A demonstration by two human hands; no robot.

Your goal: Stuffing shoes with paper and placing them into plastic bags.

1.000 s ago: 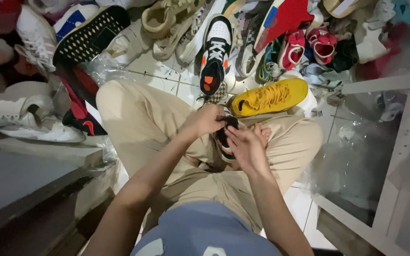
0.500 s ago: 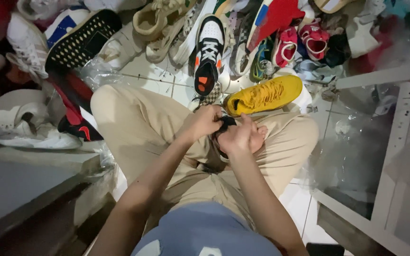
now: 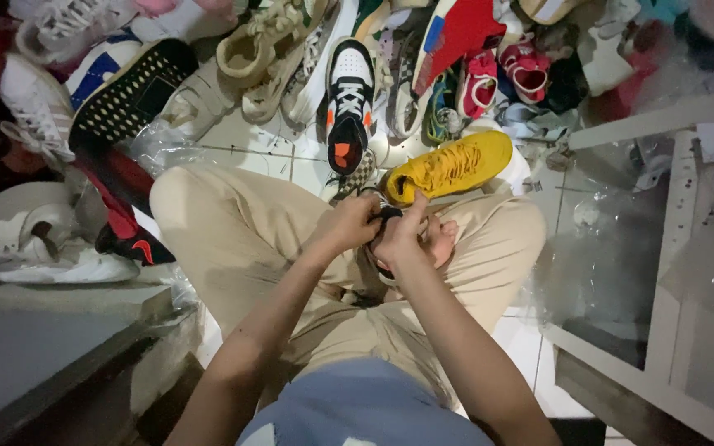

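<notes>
Left hand [image 3: 349, 225] and right hand [image 3: 406, 235] both pinch dark shoe [image 3: 383, 216] on lap; yellow sneaker [image 3: 449, 165] just beyond on floor.

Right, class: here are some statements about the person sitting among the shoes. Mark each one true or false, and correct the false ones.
1. Both hands work on a dark shoe in the lap. True: the left hand and right hand meet on the dark shoe.
2. The yellow shoe lies on the person's left knee. False: the yellow shoe lies on the floor just beyond the hands, nearer the right knee.
3. The person wears tan trousers. True: see the trousers.
4. The floor is carpet. False: the floor is pale tile.
5. A black-and-white shoe with orange patches lies beyond the hands. True: black-and-white shoe.
</notes>
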